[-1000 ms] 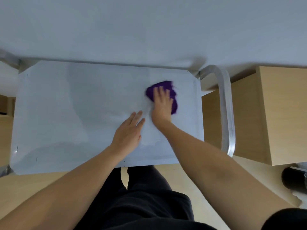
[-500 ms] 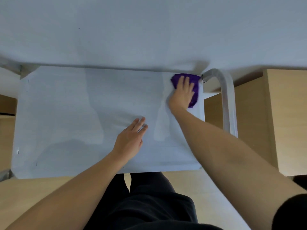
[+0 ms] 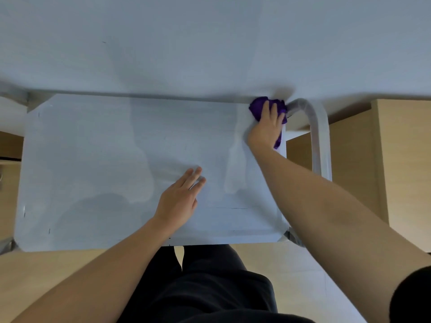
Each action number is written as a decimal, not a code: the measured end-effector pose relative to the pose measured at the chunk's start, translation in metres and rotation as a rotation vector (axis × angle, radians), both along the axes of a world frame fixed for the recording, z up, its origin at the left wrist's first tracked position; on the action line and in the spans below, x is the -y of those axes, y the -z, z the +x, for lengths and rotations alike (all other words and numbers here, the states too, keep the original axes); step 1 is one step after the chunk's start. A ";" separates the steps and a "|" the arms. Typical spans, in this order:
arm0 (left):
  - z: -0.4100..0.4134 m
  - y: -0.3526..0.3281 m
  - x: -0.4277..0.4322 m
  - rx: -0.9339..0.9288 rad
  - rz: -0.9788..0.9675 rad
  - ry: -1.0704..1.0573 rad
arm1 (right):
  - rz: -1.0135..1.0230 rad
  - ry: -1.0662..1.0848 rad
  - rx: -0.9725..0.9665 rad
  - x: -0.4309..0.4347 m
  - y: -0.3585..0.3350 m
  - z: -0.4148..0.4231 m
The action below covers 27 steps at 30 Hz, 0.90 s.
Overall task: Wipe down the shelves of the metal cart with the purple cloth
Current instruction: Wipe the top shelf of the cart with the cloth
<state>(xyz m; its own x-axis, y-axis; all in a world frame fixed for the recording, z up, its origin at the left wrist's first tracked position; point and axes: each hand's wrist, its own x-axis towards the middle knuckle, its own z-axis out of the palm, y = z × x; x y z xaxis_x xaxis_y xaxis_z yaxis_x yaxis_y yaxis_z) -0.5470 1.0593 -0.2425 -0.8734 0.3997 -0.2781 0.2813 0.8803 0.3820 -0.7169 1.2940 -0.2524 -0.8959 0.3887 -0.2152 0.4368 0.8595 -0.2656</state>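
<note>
Cloth has shifted from mid-shelf to the far right corner of the shelf, just beside the handle. Right hand presses it, fingers straight. Left hand rests flat on the shelf, fingers together.

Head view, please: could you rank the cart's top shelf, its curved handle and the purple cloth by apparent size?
1. top shelf
2. curved handle
3. purple cloth, though the right hand covers part of it

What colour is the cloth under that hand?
Purple; the cloth under the right hand shows in the head view.
</note>
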 end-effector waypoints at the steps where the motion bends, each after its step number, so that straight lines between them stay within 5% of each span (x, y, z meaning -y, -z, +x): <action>1: 0.001 0.000 0.000 -0.001 0.002 -0.004 | -0.007 -0.050 0.001 0.016 0.000 -0.002; 5: 0.003 -0.002 0.001 0.007 -0.011 0.003 | -0.095 -0.545 -0.041 0.087 0.008 0.026; 9: 0.000 -0.005 0.006 0.033 -0.030 0.039 | -0.140 -0.744 -0.113 0.073 0.002 0.041; 15: -0.003 -0.007 0.012 0.067 -0.041 0.094 | -0.067 -0.386 -0.102 0.000 -0.003 0.057; 19: 0.004 -0.008 0.030 0.075 -0.041 0.077 | -0.058 -0.068 -0.052 0.038 -0.003 0.072; 27: 0.014 -0.008 0.080 0.063 -0.054 0.141 | -0.180 -0.480 -0.072 0.150 -0.006 0.136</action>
<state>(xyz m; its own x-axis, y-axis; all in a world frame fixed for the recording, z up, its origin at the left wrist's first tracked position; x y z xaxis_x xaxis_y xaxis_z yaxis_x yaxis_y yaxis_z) -0.5332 0.9798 -0.2343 -0.7897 0.5006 -0.3545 0.3810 0.8532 0.3562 -0.5805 1.1441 -0.2460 -0.9792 -0.1072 -0.1720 -0.0204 0.8963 -0.4429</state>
